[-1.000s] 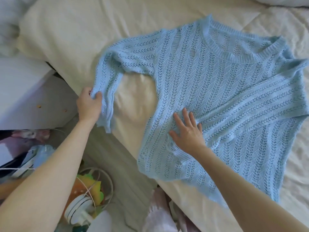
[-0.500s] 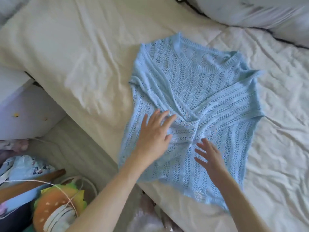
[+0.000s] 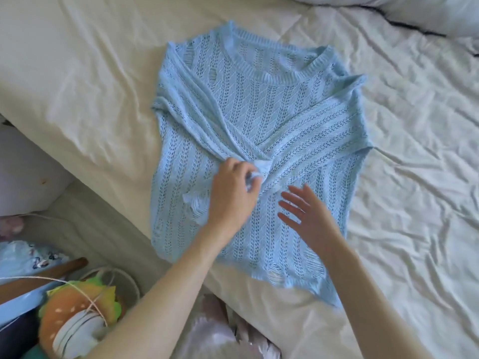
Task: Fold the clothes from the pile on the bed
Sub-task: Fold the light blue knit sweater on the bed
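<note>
Where the garment lies: light blue open-knit sweater [image 3: 261, 141] spread flat on the bed [image 3: 77, 73], near its lower edge, neckline pointing away from the person.
Sleeves: both folded inward across the front, crossing near the middle of the body.
Knit: ribbed collar, ladder-like holes and frayed patches at the hem.
Left hand [image 3: 233, 193]: resting on the sweater at the crossing point, fingers curled and pinching the cuff end of a sleeve; which sleeve it belongs to is hard to tell, as the fabric bunches under the hand.
Right hand [image 3: 308, 216]: just beside the left, over the lower front of the sweater, fingers spread and palm toward the cloth; contact with the knit cannot be confirmed.
Bedding: cream sheet, creased, with a quilted cover on the right half.
Floor items: burger-shaped plush [image 3: 75, 309] at lower left, with a white cord [image 3: 51, 281] draped over it.
Lower centre: pale pink satin fabric [image 3: 220, 332], partly behind the left forearm.
</note>
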Available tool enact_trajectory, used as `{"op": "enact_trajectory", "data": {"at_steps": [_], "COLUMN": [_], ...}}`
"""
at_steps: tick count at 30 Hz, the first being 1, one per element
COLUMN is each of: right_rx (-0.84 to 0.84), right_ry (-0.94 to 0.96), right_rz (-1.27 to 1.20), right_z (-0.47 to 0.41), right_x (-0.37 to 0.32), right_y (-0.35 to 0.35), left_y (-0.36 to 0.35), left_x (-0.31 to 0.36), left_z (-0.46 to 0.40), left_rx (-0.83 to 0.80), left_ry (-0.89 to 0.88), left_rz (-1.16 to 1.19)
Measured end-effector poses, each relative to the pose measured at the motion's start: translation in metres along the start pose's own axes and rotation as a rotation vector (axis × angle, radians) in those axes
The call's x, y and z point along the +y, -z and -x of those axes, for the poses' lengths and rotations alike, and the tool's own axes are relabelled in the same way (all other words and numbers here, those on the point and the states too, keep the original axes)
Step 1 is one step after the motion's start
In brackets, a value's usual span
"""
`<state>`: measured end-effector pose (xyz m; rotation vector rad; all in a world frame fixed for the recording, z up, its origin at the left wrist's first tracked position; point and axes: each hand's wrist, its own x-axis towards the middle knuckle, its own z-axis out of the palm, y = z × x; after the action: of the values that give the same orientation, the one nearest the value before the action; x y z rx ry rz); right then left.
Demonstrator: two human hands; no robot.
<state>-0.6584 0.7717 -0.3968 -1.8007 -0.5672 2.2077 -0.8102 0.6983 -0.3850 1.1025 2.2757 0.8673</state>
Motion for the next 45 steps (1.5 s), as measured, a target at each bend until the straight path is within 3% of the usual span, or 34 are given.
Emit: {"op": "enact_trajectory", "data": {"at_steps": [3,5,9,14,17,19,20,22,25,26,28,30,32,34,37,42,45], "right_rx": [0.004,0.038,0.083,0.249,0.312,0.245,0.175,0.068,0.131,0.153,0.156,0.063,0.044,0.112,0.194,0.36,0.297], "right_ry": [-0.062,-0.083,0.009,0.467,0.538,0.553,0.591,0.655,0.723,0.748,0.713,0.492,0.309,0.198,0.182,0.465,0.576], "right_rz": [-0.25,-0.216,0.121,1.041,1.012,0.941,1.014,1.394,1.725,1.698,1.308,0.77,0.493,0.534,0.917,1.303,1.363], "right_z": [0.013,0.015,0.001,-0.035,-0.046,-0.047,-0.044,-0.043,-0.048,-0.05,-0.052,-0.043,-0.028,-0.018,-0.012,-0.021,-0.032], "right_x": [0.0,0.004,0.013,0.013,0.0,-0.006,-0.008,-0.007,-0.005,-0.005,-0.004,-0.005,-0.006,-0.003,-0.001,-0.013,-0.029], "right_y": [0.044,0.063,0.063,0.052,0.053,0.057,0.058,0.063,0.059,0.055,0.052,0.058,0.073,0.093,0.11,0.089,0.05], "left_y": [-0.021,-0.038,-0.051,-0.041,-0.039,-0.038,-0.039,-0.04,-0.034,-0.031,-0.025,-0.021,-0.02,-0.022,-0.03,-0.016,0.011], "left_x": [0.041,0.051,0.026,-0.015,-0.016,-0.011,-0.01,-0.005,0.01,0.013,0.014,0.013,0.011,0.009,0.001,-0.028,-0.048], "left_z": [0.033,0.048,0.048,0.017,-0.018,-0.038,-0.044,-0.047,-0.039,-0.034,-0.024,-0.014,-0.003,0.009,0.021,0.002,-0.027], "left_rx": [-0.427,-0.56,-0.371,-0.091,0.065,0.122,0.135,0.164,0.162,0.165,0.168,0.166,0.135,0.031,-0.141,0.122,0.267], "left_ry": [-0.078,-0.063,0.161,0.568,0.827,0.961,0.998,1.036,1.052,1.042,0.998,0.942,0.908,0.934,0.987,0.941,0.878], "left_rz": [0.296,0.369,0.336,0.301,0.596,0.726,0.726,0.745,0.927,0.985,1.011,0.966,0.92,0.862,0.699,0.634,0.702]}}
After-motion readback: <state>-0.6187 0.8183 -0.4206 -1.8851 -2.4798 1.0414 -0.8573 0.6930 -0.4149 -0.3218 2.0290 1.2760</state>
